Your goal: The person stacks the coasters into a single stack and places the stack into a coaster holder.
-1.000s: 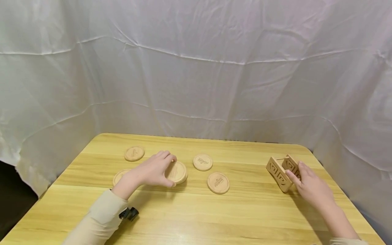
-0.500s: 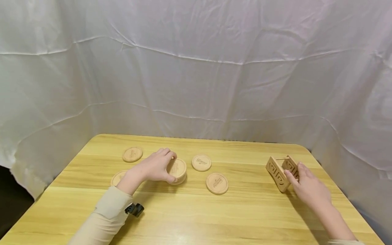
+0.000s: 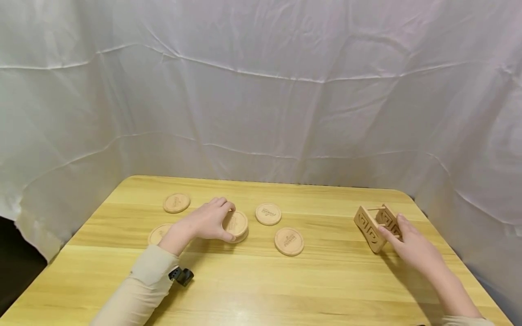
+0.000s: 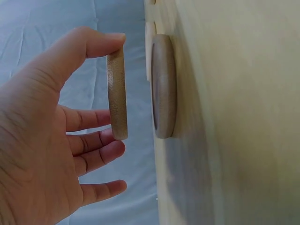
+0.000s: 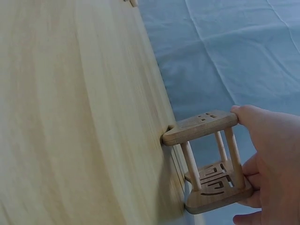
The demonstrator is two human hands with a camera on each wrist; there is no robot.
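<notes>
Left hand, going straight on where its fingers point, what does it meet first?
Its held coaster would likely meet the lower coaster on the table first, though depth is unclear.

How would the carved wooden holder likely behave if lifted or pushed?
The holder is probably stiff, since rods join its two panels. It is likely light for its size, given the cutouts and open middle. It seems unlikely to slip from the right hand, whose thumb and fingers grip it across both panels.
</notes>
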